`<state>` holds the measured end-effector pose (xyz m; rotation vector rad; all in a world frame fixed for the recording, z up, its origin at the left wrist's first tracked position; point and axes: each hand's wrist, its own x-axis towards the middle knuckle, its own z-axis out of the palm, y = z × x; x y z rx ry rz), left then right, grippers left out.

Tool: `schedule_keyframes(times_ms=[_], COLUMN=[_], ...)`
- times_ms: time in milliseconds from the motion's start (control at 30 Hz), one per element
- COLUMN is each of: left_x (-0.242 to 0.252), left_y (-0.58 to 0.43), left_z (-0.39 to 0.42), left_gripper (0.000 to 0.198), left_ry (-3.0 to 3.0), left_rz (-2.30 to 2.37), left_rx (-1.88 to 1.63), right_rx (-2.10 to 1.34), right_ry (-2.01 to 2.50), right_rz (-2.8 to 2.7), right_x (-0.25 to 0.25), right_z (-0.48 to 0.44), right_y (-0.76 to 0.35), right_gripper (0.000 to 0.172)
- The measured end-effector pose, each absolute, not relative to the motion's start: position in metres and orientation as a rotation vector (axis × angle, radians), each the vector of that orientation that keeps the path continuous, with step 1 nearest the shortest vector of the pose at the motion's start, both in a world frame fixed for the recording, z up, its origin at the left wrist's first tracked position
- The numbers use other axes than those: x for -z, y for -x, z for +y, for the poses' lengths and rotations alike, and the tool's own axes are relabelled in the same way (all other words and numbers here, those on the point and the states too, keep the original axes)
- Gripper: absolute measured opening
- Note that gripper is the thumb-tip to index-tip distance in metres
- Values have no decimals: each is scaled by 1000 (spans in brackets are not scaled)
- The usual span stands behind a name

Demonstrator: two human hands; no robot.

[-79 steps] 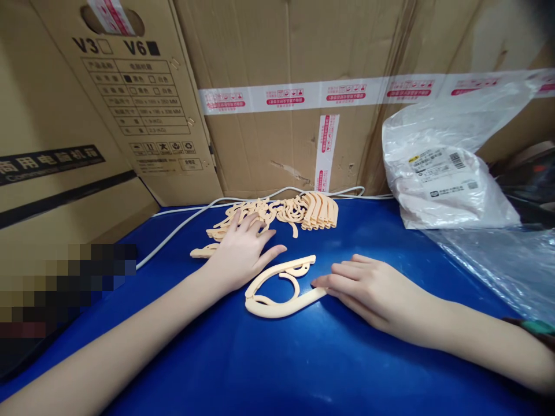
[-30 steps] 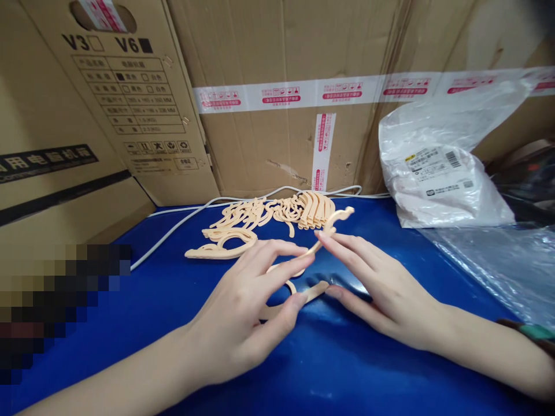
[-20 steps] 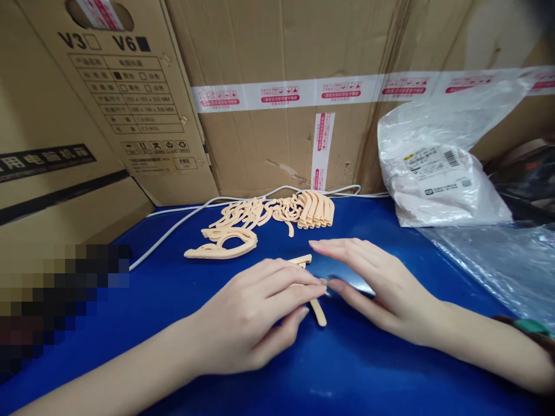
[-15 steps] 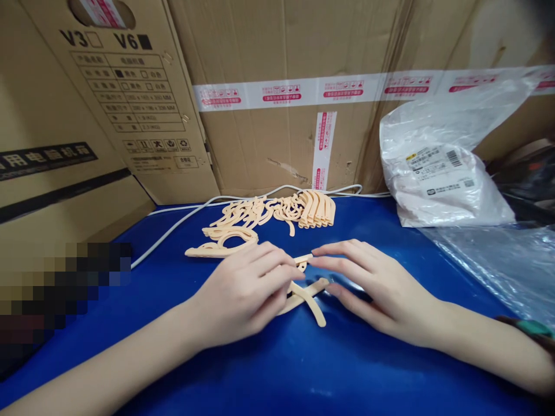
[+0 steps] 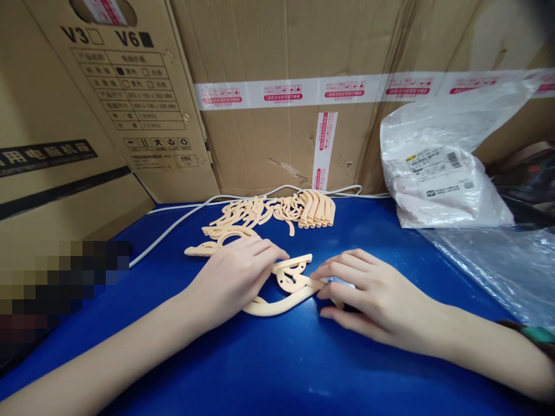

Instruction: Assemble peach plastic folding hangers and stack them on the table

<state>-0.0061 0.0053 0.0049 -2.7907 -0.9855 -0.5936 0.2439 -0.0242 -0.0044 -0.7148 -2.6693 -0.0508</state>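
Right now the curved plastic piece [image 5: 281, 303] lies flat on the blue table [image 5: 277, 370] between both hands, its long axis running left to right. The left hand [image 5: 234, 276] covers its left end, fingers close together and laid over it; whether the thumb grips underneath is hidden. The right hand [image 5: 373, 292] pinches the right end with curled fingertips. A pile of like pieces [image 5: 277, 211] sits farther back, apart.

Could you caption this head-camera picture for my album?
Left hand and right hand touch a peach curved plastic piece on a blue table.
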Motion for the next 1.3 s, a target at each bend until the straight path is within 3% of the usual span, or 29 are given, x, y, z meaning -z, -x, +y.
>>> schedule_keyframes(times_ms=[467, 1000, 1300], left_x=[-11, -4, 1], left_y=[4, 5, 7], left_z=[0, 8, 15], left_gripper=[21, 18, 18], left_ry=[2865, 2799, 2652], left_rz=[-1052, -973, -976], left_rx=[376, 398, 328], right_rx=[223, 33, -48], right_ry=[851, 1087, 953], right_rz=[-2594, -2485, -2577], right_x=[12, 18, 13], right_z=[-16, -9, -13], right_y=[-247, -250, -247], right_gripper=[26, 30, 23])
